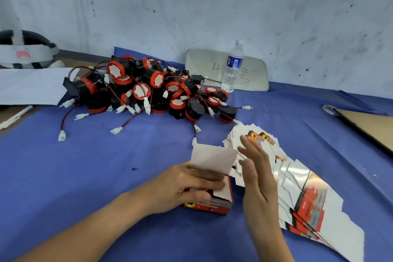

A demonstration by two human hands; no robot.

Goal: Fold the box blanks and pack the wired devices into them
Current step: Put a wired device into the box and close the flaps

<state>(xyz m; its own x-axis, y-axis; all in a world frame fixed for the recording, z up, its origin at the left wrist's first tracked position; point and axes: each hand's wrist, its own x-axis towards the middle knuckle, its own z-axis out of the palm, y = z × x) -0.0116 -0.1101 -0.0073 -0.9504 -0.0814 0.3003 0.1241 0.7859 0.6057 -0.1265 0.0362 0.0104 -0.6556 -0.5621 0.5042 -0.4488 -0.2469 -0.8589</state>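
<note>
I see the left hand (187, 187) lying over a red box (214, 206) on the blue cloth (106, 166), fingers curled round its near side and gripping it; the box's white flap (212, 156) stands up above it. The right hand (258, 173) hovers just beside the flap, edge-on, fingers straight, holding nothing. Its fingers reach over a fanned spread of flat box blanks (306, 198). The pile of wired devices (153, 87) sits further back on the cloth. The print on the box is too blurred for me to read. A grey board (204, 66) by the wall bears a handwritten "4", behind a water bottle (232, 68).
</note>
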